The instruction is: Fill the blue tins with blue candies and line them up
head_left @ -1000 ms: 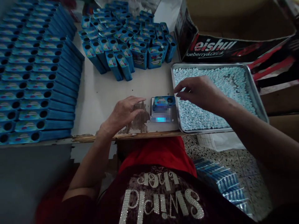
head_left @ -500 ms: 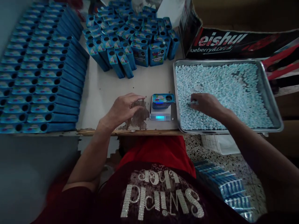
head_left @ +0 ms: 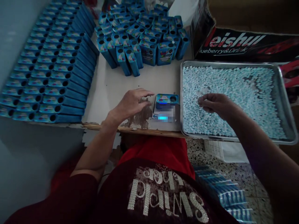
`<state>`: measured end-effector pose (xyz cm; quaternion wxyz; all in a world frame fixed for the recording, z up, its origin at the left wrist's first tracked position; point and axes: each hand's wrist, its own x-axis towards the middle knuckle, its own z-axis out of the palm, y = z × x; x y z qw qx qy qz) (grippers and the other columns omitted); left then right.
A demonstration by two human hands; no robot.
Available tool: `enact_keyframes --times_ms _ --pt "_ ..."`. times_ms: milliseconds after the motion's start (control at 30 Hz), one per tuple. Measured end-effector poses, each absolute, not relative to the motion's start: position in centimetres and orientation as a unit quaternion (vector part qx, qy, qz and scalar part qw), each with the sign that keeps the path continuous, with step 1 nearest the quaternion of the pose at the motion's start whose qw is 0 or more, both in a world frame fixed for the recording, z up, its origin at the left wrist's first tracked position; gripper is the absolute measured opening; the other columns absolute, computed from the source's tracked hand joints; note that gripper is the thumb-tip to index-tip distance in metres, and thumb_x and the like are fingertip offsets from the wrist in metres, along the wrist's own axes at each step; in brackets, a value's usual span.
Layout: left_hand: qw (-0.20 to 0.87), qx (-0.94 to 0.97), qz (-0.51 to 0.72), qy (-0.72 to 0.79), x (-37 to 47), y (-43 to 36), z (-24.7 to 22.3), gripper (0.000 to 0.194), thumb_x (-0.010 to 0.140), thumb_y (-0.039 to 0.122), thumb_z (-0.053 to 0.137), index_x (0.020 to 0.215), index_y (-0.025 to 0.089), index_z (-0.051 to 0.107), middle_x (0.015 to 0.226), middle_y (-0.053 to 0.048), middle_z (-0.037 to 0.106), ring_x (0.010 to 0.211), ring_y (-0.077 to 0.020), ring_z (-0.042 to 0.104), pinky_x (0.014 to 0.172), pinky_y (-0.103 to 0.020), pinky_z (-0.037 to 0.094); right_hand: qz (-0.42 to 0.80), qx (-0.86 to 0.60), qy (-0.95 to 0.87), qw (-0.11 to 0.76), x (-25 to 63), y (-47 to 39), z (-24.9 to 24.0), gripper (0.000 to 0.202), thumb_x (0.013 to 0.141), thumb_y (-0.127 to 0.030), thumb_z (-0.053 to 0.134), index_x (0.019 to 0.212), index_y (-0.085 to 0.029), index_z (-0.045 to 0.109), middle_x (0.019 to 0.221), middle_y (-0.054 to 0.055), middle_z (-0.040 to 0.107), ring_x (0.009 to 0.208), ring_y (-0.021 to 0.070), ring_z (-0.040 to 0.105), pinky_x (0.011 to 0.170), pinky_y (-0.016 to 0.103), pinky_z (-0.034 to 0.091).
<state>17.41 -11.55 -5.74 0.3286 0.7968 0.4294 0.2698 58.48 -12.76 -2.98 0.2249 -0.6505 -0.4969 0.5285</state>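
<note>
A blue candy box (head_left: pixel 167 99) with a round hole in its top stands on a small digital scale (head_left: pixel 166 112) whose display glows cyan. Just left of it is my left hand (head_left: pixel 134 102), empty, thumb and fingers apart, not touching the box. My right hand (head_left: pixel 216 104) is over the left half of a metal tray (head_left: pixel 181 102) full of small pale-blue candies (head_left: pixel 224 84). Its fingertips are pinched together close above the candies; what is between them, if anything, is hidden.
Rows of blue boxes (head_left: pixel 53 74) line the table's left side, and a looser group of boxes (head_left: pixel 140 34) stands at the back. Behind the tray is a black carton (head_left: pixel 233 43). Below the table edge are a white basket (head_left: pixel 213 149) and more blue packs (head_left: pixel 224 189).
The view has shifted, so most things appear farther right. My right hand's fingertips seem slightly lifted from the candies. My left hand stays open by the box.
</note>
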Motion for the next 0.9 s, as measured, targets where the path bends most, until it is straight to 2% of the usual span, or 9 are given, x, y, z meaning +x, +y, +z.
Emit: enact_keyframes --times_ms 200,300,367,467,567,633,733,800,900 --pt "0.369 0.769 0.284 0.439 17.2 -11.5 -6.7 0.04 0.095 0.022 0.086 0.135 0.019 0.09 0.138 -0.012 0.089 0.127 -0.0321 0.085 0.121 -0.047 0.066 0.473 -0.591 -0.62 0.208 51.7 -11.9 2.7 0.022 0.086 -0.042 0.092 0.089 -0.024 0.079 0.064 0.0 0.055 0.059 0.0144 0.043 0.055 0.034 0.029" --pt "0.371 0.765 0.28 0.445 16.6 -11.5 -7.0 0.041 0.096 0.024 0.086 0.137 0.02 0.089 0.137 -0.012 0.089 0.126 -0.0314 0.086 0.118 -0.046 0.067 0.399 -0.556 -0.707 0.18 48.8 -11.2 4.2 0.007 0.087 -0.029 0.084 0.089 -0.023 0.083 0.064 -0.001 0.057 0.063 0.0143 0.047 0.058 0.032 0.032" --pt "0.368 0.765 0.278 0.45 16.1 -11.6 -7.2 0.041 0.098 0.025 0.086 0.138 0.021 0.089 0.138 -0.011 0.089 0.127 -0.0314 0.086 0.117 -0.046 0.068 0.359 -0.543 -0.743 0.158 47.8 -10.8 4.4 0.004 0.086 -0.025 0.085 0.089 -0.021 0.085 0.067 -0.001 0.06 0.066 0.0141 0.052 0.062 0.032 0.035" --pt "0.369 0.764 0.279 0.45 15.5 -11.7 -7.4 0.04 0.099 0.027 0.085 0.138 0.022 0.089 0.14 -0.011 0.089 0.129 -0.0316 0.085 0.119 -0.047 0.067 0.342 -0.546 -0.753 0.132 47.4 -10.3 3.9 0.009 0.087 -0.029 0.093 0.091 -0.021 0.09 0.067 -0.001 0.062 0.068 0.0151 0.057 0.065 0.032 0.039" --pt "0.377 0.759 0.283 0.449 15.1 -11.7 -7.7 0.04 0.098 0.028 0.085 0.138 0.022 0.089 0.14 -0.011 0.089 0.13 -0.0319 0.084 0.119 -0.047 0.066 0.374 -0.567 -0.721 0.134 47.6 -9.9 3.1 0.022 0.085 -0.038 0.101 0.097 -0.022 0.093 0.063 -0.001 0.061 0.065 0.0155 0.057 0.061 0.033 0.038" --pt "0.381 0.757 0.289 0.445 15.0 -11.7 -7.8 0.041 0.097 0.026 0.085 0.138 0.021 0.089 0.139 -0.011 0.089 0.129 -0.0319 0.085 0.119 -0.046 0.066 0.432 -0.579 -0.675 0.154 47.7 -9.6 2.7 0.03 0.082 -0.045 0.104 0.099 -0.022 0.093 0.06 -0.002 0.06 0.059 0.0145 0.053 0.056 0.032 0.036" --pt "0.385 0.755 0.297 0.44 15.1 -11.6 -7.9 0.042 0.097 0.024 0.085 0.138 0.021 0.089 0.139 -0.011 0.089 0.129 -0.0316 0.085 0.12 -0.047 0.066 0.512 -0.577 -0.603 0.204 47.5 -9.5 2.2 0.038 0.074 -0.051 0.108 0.089 -0.022 0.089 0.059 0.0 0.063 0.055 0.013 0.049 0.051 0.032 0.033" --pt "0.386 0.754 0.3 0.439 15.2 -11.6 -8.0 0.041 0.097 0.025 0.085 0.138 0.022 0.088 0.14 -0.01 0.089 0.129 -0.0315 0.085 0.121 -0.048 0.066 0.528 -0.577 -0.58 0.226 47.3 -9.6 2.0 0.039 0.07 -0.05 0.111 0.084 -0.022 0.087 0.061 0.001 0.065 0.056 0.0129 0.05 0.051 0.031 0.034" --pt "0.382 0.757 0.306 0.433 15.4 -11.6 -8.3 0.04 0.099 0.026 0.085 0.138 0.022 0.088 0.14 -0.01 0.089 0.131 -0.0315 0.084 0.121 -0.048 0.066 0.521 -0.586 -0.571 0.242 47.1 -10.0 1.6 0.038 0.072 -0.049 0.111 0.085 -0.022 0.089 0.066 0.002 0.068 0.06 0.0135 0.051 0.053 0.032 0.037"
